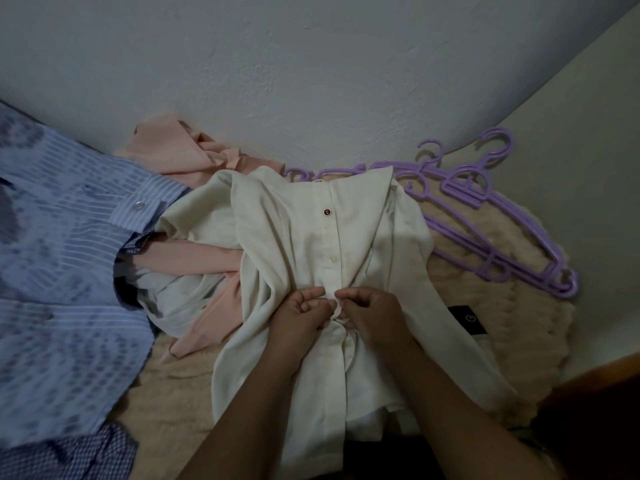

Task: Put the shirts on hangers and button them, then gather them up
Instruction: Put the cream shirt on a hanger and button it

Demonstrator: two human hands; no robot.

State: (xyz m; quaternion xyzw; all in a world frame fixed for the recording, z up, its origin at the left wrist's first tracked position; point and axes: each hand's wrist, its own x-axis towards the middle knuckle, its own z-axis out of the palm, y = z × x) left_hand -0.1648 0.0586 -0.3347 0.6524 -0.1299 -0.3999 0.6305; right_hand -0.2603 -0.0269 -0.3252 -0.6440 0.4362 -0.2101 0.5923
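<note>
Both grips were closed on cloth: the left hand point(300, 311) and the right hand point(369, 315) pinched the two edges of the button placket together, fingertips meeting at a button about halfway down the cream long-sleeved shirt point(287, 244). That shirt lay face up in the middle of the fuzzy beige blanket point(485, 278), collar at the far end, where a purple hook showed beside it, so it appeared already hung. Above the hands, one pinkish button point(327, 212) and one pale button point(334, 258) looked fastened; the placket nearer the person seemed not yet done.

To the left, a peach blouse point(194, 150) lay crumpled partly under the cream shirt, and a blue striped and patterned shirt point(69, 244) spread at the left edge; whether either sat on a hanger could not be told. At least three shirts were countable. On the right rested a stack of lilac plastic hangers point(485, 223), about four, overlapping too much to count surely. Gathering remained.
</note>
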